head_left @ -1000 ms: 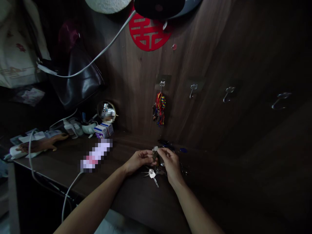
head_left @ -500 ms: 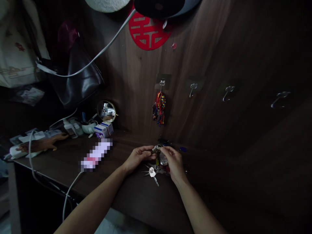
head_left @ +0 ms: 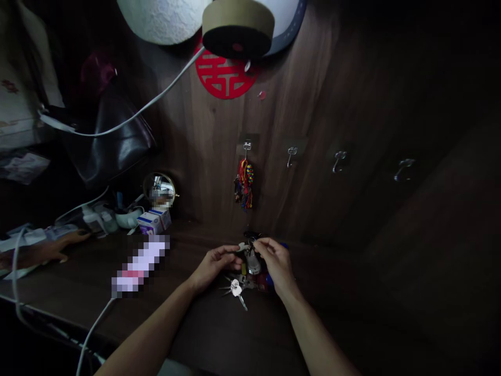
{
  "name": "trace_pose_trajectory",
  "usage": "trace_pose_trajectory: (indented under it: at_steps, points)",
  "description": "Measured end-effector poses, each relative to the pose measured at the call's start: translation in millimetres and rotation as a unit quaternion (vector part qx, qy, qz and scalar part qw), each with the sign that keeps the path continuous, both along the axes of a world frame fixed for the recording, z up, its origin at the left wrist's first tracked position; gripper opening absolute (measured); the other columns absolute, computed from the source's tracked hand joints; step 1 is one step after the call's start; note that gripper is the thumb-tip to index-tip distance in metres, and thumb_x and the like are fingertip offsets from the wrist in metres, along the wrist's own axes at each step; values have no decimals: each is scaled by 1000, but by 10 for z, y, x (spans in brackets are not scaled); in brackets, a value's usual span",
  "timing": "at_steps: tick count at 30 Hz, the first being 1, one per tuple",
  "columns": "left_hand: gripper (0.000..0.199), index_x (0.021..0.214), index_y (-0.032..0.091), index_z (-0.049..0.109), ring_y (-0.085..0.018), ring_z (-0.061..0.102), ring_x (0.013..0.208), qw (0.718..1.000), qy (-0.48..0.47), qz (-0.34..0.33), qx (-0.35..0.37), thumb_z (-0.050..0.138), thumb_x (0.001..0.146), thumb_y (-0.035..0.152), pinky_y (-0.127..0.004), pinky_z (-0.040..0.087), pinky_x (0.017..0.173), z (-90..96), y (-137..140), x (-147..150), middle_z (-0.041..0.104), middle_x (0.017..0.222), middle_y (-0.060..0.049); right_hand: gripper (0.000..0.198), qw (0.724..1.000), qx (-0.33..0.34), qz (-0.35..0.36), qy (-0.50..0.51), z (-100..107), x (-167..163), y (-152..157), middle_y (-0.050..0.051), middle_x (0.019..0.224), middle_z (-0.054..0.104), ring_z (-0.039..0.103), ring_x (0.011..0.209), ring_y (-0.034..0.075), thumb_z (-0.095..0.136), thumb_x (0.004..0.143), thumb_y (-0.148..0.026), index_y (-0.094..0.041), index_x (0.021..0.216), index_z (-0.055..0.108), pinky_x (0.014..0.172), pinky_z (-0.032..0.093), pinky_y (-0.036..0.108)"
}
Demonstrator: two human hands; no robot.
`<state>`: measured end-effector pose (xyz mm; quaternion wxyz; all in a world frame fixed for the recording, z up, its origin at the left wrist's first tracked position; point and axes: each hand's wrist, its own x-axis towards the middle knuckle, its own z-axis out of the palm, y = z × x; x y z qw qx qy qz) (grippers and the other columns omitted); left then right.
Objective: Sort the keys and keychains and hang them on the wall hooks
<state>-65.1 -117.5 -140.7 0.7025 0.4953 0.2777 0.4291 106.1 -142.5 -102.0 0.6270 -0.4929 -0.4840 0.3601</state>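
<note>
Above the dark shelf, my left hand (head_left: 216,266) has its thumb and fingers closed at the edge of a pale metal key (head_left: 243,246). My right hand (head_left: 276,261) pinches a small key ring (head_left: 252,242) from the other side. From the ring area hangs a rounded silvery piece (head_left: 253,264), its kind unclear in the dim light. Beneath both hands lies a bunch of keys, with one bright silver key (head_left: 236,289) at its front. A small yellow piece (head_left: 243,268) and a red one (head_left: 263,281) are among them, partly covered by my fingers.
On the wall, a bundle of colourful braided cords (head_left: 246,185) hangs from a hook, with several metal hooks (head_left: 292,155) to its right. A phone (head_left: 141,266) with a white cable, small boxes (head_left: 154,222) and a round mirror (head_left: 160,189) are at left.
The whole view has shifted, so things sit lower and further left. My left fingers have drawn slightly apart from the right ones, and the silvery piece between the hands shows more.
</note>
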Motion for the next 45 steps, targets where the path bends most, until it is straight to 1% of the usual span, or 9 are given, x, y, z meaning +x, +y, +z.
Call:
trace_pose_trajectory:
  at_steps: [6, 10, 15, 19, 22, 27, 35, 40, 45]
  points:
    - [36, 97, 14, 64, -10, 58, 58, 998, 43, 24, 29, 66, 73, 40, -22, 44, 62, -14, 32, 23, 66, 72, -3, 20, 996, 62, -41, -40, 402, 289, 196, 0, 63, 63, 57, 63, 15, 66, 67, -38, -18, 70, 64, 57, 40, 24]
    - [34, 95, 14, 64, -9, 55, 58, 998, 45, 28, 31, 65, 74, 40, -21, 41, 61, -53, 62, 20, 64, 72, -2, 19, 989, 109, -92, -27, 789, 468, 407, 0, 63, 63, 55, 60, 13, 65, 66, -37, -18, 70, 63, 53, 38, 23]
    - [32, 94, 14, 64, -8, 52, 57, 998, 41, 33, 28, 65, 74, 39, -20, 40, 60, -39, 52, 27, 63, 71, -1, 17, 979, 169, -112, 4, 1268, 567, 614, 1, 69, 64, 54, 58, 10, 64, 64, -34, -17, 68, 62, 50, 36, 21]
    - [35, 92, 13, 64, -8, 51, 56, 998, 38, 37, 26, 67, 72, 41, -20, 39, 58, -21, 47, 36, 62, 69, -1, 18, 975, 192, -111, 9, 1469, 586, 741, 1, 72, 65, 54, 57, 9, 62, 64, -34, -16, 69, 61, 48, 35, 19]
    - [36, 92, 13, 63, -8, 51, 56, 998, 40, 37, 26, 66, 71, 43, -21, 38, 58, -24, 55, 39, 62, 69, -1, 18, 976, 179, -122, 15, 1481, 603, 836, 0, 69, 64, 53, 55, 8, 62, 62, -33, -16, 68, 61, 46, 35, 18]
    - [36, 93, 13, 63, -8, 51, 56, 999, 31, 32, 23, 66, 71, 42, -20, 37, 58, -40, 72, 42, 62, 69, -1, 17, 980, 144, -134, 24, 1394, 609, 945, 0, 68, 64, 53, 51, 6, 62, 61, -32, -16, 67, 61, 44, 35, 16]
    - [36, 92, 13, 63, -8, 51, 57, 999, 28, 36, 24, 67, 71, 42, -21, 38, 59, -58, 83, 32, 62, 69, -2, 21, 979, 135, -149, 46, 1240, 593, 925, -2, 67, 61, 54, 50, 7, 62, 62, -33, -17, 75, 61, 41, 35, 16]
    - [35, 92, 13, 63, -8, 51, 56, 999, 20, 38, 11, 69, 70, 39, -21, 38, 59, -49, 69, 36, 63, 69, -2, 25, 982, 121, -137, 47, 1049, 604, 787, -3, 70, 61, 56, 55, 8, 64, 60, -31, -18, 80, 61, 44, 38, 16]
    - [32, 90, 12, 63, -7, 51, 56, 999, 12, 42, 15, 68, 71, 37, -20, 38, 58, -39, 55, 36, 63, 68, -1, 24, 991, 83, -103, 31, 718, 572, 543, 1, 77, 64, 56, 59, 9, 65, 60, -34, -18, 79, 63, 46, 39, 18]
